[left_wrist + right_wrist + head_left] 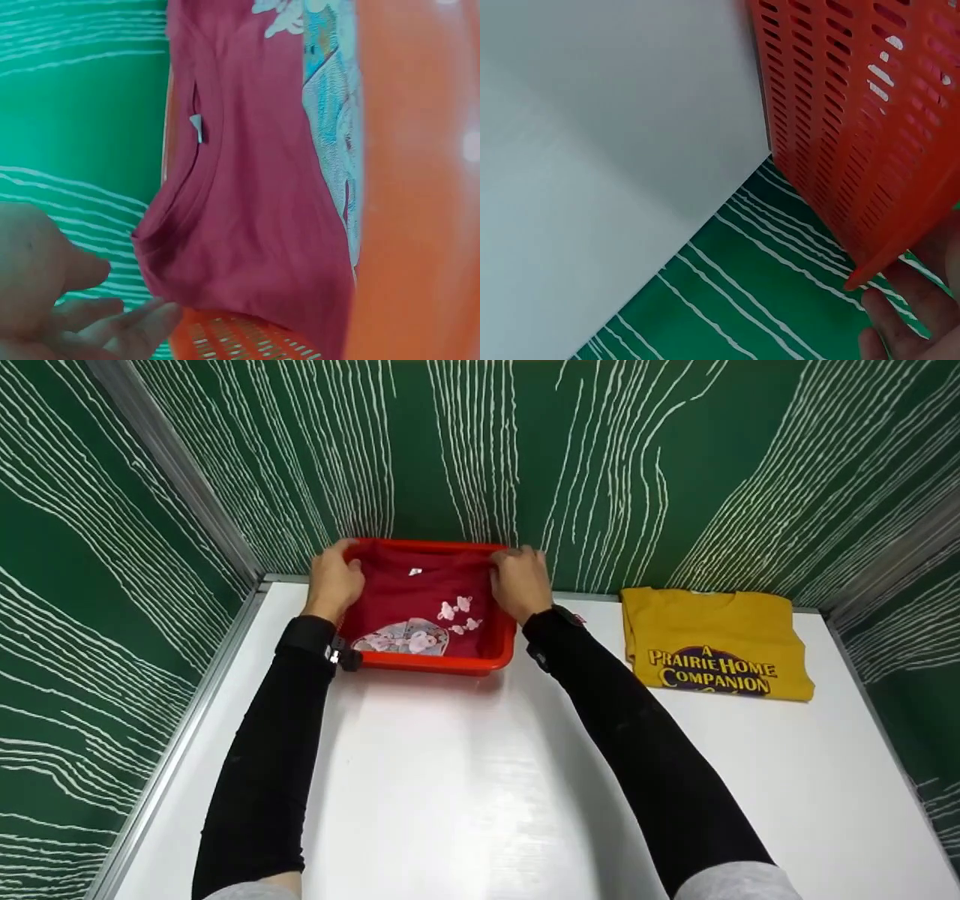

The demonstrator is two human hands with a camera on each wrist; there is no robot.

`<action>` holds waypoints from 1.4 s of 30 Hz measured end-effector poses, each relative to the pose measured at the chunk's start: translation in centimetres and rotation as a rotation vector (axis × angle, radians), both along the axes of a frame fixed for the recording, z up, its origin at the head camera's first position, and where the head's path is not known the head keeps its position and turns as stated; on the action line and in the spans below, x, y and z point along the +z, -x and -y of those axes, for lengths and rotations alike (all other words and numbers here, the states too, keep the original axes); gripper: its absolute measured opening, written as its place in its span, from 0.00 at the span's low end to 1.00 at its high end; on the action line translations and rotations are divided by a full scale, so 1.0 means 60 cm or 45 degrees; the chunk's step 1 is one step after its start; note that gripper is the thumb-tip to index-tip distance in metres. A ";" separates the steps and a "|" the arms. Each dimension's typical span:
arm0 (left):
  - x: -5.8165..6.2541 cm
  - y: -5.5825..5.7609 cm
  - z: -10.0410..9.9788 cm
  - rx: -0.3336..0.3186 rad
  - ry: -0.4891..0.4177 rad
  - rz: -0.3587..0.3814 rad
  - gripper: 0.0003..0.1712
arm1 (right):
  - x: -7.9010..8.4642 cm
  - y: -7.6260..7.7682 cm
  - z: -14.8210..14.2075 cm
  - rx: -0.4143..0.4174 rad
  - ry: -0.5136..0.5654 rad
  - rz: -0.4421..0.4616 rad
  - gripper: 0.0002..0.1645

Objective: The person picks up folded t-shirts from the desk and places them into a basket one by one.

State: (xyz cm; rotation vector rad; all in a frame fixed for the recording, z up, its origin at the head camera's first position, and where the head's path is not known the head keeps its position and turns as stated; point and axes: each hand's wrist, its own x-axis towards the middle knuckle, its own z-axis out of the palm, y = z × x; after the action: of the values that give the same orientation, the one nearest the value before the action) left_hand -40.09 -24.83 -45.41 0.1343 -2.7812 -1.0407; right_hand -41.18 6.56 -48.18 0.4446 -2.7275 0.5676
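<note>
A red plastic basket (427,662) with slotted sides sits at the back left of the white table, close to the green wall. A folded dark red T-shirt (405,596) lies inside it, with pink and white prints and a small white neck tag facing up. My left hand (335,581) holds the basket's far left corner, its fingertips beside the shirt's shoulder in the left wrist view. Across from it, my right hand (523,583) grips the far right part of the rim. Its fingers (909,292) show under the rim's outer corner in the right wrist view.
On the right of the table (450,780) lies a folded yellow T-shirt (712,641) with "A Prairie Home Companion" lettering. Green walls (555,457) with white wavy lines rise behind and at both sides. Grey metal strips (180,735) edge the table.
</note>
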 end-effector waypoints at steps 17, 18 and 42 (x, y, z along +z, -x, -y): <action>-0.012 -0.100 -0.027 -0.450 0.287 0.286 0.19 | 0.027 -0.094 0.060 0.625 -0.242 0.585 0.17; -0.014 -0.105 -0.028 -0.471 0.303 0.316 0.19 | 0.025 -0.097 0.063 0.618 -0.273 0.603 0.19; -0.023 -0.172 -0.147 -0.521 0.466 0.111 0.17 | 0.006 -0.135 0.015 0.645 0.069 0.445 0.16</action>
State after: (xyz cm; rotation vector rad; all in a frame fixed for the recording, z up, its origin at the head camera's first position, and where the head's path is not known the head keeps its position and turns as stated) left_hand -29.77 -15.99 -46.79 -0.4633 -3.0963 -0.5800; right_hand -33.10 5.67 -47.82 1.1343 -2.9116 0.9173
